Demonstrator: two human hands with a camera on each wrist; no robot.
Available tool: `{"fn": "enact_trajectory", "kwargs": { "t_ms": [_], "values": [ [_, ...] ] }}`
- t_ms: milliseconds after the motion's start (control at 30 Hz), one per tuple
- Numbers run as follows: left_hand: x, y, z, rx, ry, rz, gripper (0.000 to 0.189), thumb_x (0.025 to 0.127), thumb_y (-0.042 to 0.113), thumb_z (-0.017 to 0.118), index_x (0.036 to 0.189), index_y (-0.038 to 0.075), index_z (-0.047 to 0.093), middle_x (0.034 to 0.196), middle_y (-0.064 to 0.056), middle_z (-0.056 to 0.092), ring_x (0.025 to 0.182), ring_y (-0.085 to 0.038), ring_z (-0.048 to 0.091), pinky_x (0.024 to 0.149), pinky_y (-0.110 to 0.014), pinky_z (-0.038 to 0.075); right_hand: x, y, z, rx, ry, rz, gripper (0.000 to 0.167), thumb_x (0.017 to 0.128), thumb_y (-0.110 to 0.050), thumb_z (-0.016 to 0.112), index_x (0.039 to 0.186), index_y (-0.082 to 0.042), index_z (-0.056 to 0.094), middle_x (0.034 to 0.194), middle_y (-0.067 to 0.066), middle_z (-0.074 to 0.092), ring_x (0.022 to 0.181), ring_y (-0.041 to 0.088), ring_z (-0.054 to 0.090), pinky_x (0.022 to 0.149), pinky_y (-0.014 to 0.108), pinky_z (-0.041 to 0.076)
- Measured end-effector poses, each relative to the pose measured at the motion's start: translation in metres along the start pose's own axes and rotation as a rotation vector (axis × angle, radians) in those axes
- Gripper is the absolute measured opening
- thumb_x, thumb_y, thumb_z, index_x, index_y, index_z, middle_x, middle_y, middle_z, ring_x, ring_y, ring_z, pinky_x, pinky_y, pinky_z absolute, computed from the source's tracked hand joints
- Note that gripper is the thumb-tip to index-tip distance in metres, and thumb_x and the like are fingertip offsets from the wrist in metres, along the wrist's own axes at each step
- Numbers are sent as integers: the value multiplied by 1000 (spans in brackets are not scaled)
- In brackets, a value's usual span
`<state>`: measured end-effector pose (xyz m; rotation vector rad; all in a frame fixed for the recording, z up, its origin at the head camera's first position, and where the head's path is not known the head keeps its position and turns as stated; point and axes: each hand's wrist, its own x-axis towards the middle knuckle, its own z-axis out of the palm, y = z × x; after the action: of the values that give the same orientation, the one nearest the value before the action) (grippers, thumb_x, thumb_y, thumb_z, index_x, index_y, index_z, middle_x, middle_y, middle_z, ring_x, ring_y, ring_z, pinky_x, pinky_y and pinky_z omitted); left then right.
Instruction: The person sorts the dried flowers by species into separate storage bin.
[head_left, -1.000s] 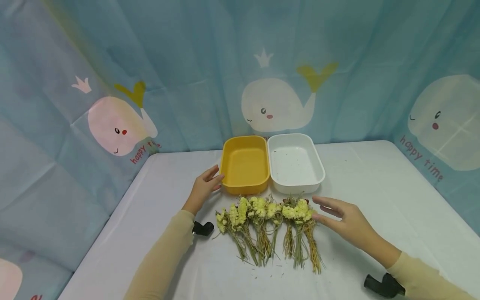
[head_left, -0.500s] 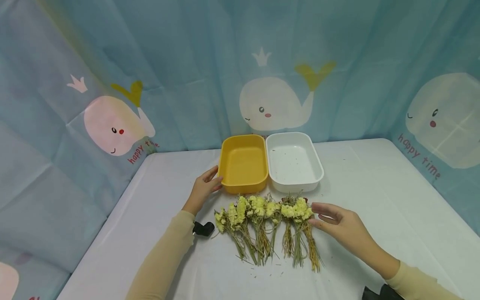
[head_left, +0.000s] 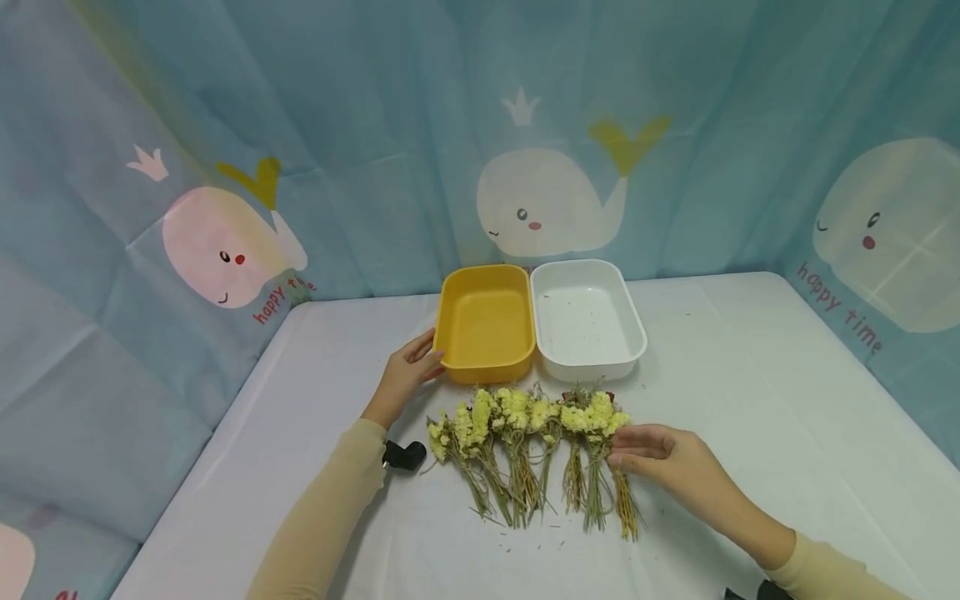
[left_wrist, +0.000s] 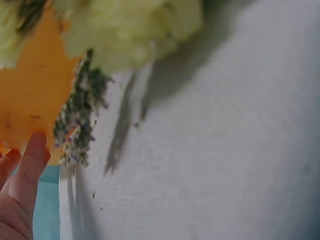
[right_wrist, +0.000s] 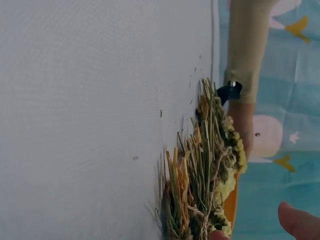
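Observation:
Several bundles of dried yellow flowers [head_left: 517, 408] lie in a row, blooms towards the bins and stems towards the front. My left hand [head_left: 401, 379] is at the left side of the yellow bin [head_left: 483, 329]; in the left wrist view its straight fingers [left_wrist: 31, 155] reach the orange-looking wall [left_wrist: 30, 105]. At the row's right end, my right hand [head_left: 678, 462] has its fingertips right at the rightmost bundle [head_left: 627, 508], just under the blooms, thumb and fingers apart. In the right wrist view two digits [right_wrist: 295, 220] show beside the tied stems [right_wrist: 200, 155].
A white bin [head_left: 588, 321] with small dark bits inside stands against the yellow one, at the back of the white-covered table [head_left: 787, 375]. Bits of stem [head_left: 525, 537] are scattered before the bundles. A blue whale-print curtain [head_left: 390, 167] hangs around the table.
My right hand has come down and slightly left, from beside the blooms to the upper stems of the rightmost bundle. The left hand stays at the yellow bin's side.

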<state>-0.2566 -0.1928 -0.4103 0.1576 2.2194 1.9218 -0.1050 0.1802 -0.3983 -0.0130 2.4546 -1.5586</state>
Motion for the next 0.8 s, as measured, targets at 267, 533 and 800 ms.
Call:
{"fn": "enact_trajectory", "kwargs": {
  "t_ms": [267, 533, 800],
  "values": [
    [4, -4, -1, 1, 10, -14, 63, 101, 19, 59, 157, 14, 31, 161, -8, 35, 140, -30, 48, 110, -46, 50, 4, 8, 2, 43, -74, 64, 51, 89, -33, 75, 126, 0, 66, 116, 10, 74, 100, 15, 72, 95, 36, 60],
    [16, -26, -5, 11, 32, 5, 62, 100, 28, 62, 155, 23, 36, 160, -3, 39, 139, -26, 50, 107, -38, 54, 10, 13, 0, 123, -210, 68, 53, 92, -28, 72, 127, 9, 62, 118, 19, 72, 103, 26, 73, 92, 37, 62],
    [13, -28, -3, -2, 28, 27, 62, 99, 30, 64, 155, 23, 37, 159, -4, 40, 138, -27, 50, 105, -37, 55, 19, 17, 1, 236, -304, 132, 49, 93, -24, 70, 123, 14, 62, 112, 16, 74, 104, 21, 73, 90, 32, 62]
  ]
}}
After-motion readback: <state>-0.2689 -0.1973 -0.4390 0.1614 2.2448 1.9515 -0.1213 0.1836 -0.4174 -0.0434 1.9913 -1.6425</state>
